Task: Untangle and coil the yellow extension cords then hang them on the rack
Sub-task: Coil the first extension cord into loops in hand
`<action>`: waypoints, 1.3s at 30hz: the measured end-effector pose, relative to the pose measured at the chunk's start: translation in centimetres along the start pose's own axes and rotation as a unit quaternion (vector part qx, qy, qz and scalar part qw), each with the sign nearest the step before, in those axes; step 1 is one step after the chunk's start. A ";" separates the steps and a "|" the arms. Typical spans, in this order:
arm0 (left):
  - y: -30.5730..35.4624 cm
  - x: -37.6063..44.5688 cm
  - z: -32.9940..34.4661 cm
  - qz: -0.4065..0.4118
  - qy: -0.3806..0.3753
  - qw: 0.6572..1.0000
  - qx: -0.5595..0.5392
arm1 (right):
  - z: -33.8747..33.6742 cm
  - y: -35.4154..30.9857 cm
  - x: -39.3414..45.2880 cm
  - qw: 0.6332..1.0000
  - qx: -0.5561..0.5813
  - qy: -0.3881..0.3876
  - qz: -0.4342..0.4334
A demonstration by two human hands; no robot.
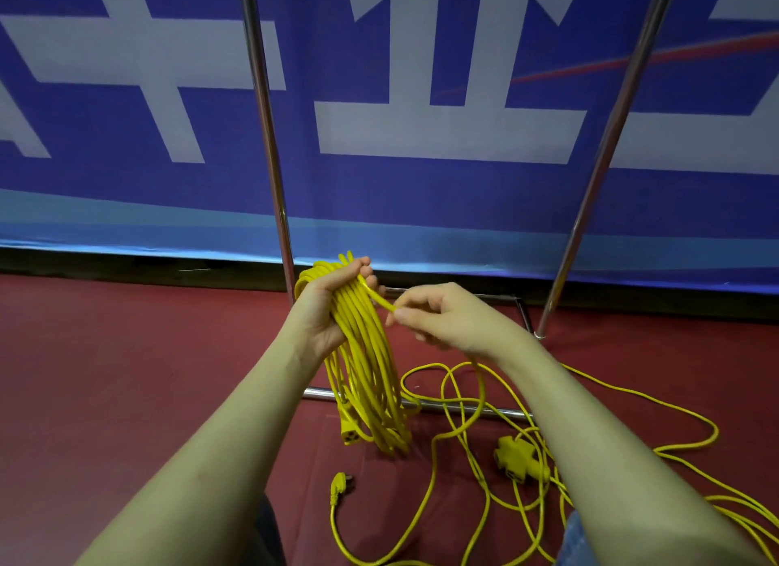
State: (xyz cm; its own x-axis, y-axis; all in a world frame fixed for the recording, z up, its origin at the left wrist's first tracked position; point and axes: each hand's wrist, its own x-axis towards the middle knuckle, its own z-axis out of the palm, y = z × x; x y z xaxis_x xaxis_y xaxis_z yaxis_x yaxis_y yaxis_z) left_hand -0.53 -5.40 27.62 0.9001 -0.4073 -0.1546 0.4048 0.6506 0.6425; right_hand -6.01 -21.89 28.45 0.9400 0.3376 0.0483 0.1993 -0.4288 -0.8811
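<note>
My left hand (326,308) grips the top of a coil of yellow extension cord (371,380); its loops hang down to the floor, with a socket end (350,432) at the bottom. My right hand (438,317) pinches a strand of the same cord just right of the coil's top. More yellow cord (484,405) lies loose and looped on the red floor to the right, with a multi-outlet socket block (516,456) and a plug (339,485) among it. The metal rack's uprights (265,144) rise behind my hands.
The rack's second upright (607,152) slants at the right, and its chrome base bars (320,393) cross the red carpet under the coil. A blue and white banner (421,123) covers the wall behind. Cord loops trail off to the lower right edge (742,510).
</note>
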 end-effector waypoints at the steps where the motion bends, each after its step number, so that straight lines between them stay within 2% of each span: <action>1: 0.2 -0.1 0.0 0.002 -0.022 1.000 -0.017 | 0.1 0.4 -0.2 1.000 0.009 0.010 0.012; 3: 0.7 -0.1 -0.5 0.004 -0.060 0.998 -0.037 | 0.1 1.1 -0.5 0.999 0.032 0.039 0.021; 6: 1.2 -0.1 -1.3 0.014 -0.069 0.997 -0.025 | 0.0 1.0 -0.7 0.997 0.040 0.067 -0.009; 11: 1.1 -0.6 -1.8 0.006 -0.031 0.999 0.011 | 0.7 -0.2 -0.2 0.998 0.027 0.037 -0.048; 14: 1.2 -0.6 -1.9 0.021 -0.038 0.999 0.002 | 1.0 -0.3 0.1 0.999 0.006 0.009 -0.038; 17: 1.4 -0.8 -1.8 0.000 -0.061 0.998 -0.009 | 1.5 -0.1 0.3 1.000 0.009 -0.018 -0.024; 21: 1.3 -0.8 -1.5 0.005 -0.080 0.997 -0.018 | 1.4 -0.3 0.1 0.999 0.045 -0.021 -0.016; 27: 0.7 -0.9 -0.1 0.032 -0.028 0.999 -0.017 | 1.4 -0.1 0.1 0.996 0.087 -0.009 -0.008; 33: 1.3 -0.5 -0.1 0.018 -0.141 0.986 -0.089 | 1.4 1.1 -0.1 0.995 0.092 0.013 0.036; 36: 2.1 -0.5 -0.7 0.021 -0.157 0.982 -0.099 | 1.1 2.1 -0.6 0.992 0.108 0.035 0.059; 39: 2.4 -0.9 -0.7 0.037 -0.141 0.987 -0.070 | 0.7 2.8 -1.0 0.984 0.152 0.065 0.070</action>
State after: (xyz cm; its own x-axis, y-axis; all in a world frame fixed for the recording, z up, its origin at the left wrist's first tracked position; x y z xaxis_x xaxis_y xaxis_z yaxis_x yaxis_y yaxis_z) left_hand -0.28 -2.96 28.80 0.8552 -0.5051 0.1157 0.3763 0.7588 0.5316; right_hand -6.59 -22.80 25.62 0.9836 0.1757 -0.0410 -0.0078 -0.1858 -0.9826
